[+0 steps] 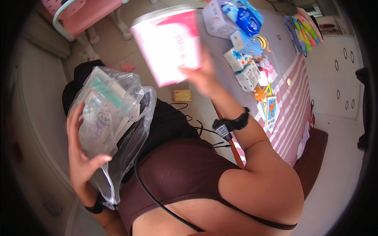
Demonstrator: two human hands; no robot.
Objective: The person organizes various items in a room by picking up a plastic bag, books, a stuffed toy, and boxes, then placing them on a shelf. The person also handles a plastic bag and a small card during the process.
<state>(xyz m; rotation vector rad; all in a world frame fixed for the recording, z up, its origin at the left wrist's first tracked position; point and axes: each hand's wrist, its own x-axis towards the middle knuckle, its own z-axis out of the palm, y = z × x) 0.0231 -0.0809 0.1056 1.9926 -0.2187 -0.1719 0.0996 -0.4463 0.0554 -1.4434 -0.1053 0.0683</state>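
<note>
My right hand [202,76] is raised and grips a pink and white box-shaped pack [167,47] by its lower right side. Motion blurs the pack somewhat, and its far side is hidden. On the left, my left hand [80,145] curves round the side of a clear plastic bag [98,137], thumb and fingers spread across it. Inside the bag show flat white and pale green packages [103,92], partly veiled by the crinkled plastic. The bag rests against my lap, over black cloth.
To the right, a bed [291,106] with a striped pink cover bears toys, small boxes and a blue tissue pack [249,17]. A yellow box [182,95] and black cables [201,128] lie on the floor. At the upper left stands a pink chair [88,17].
</note>
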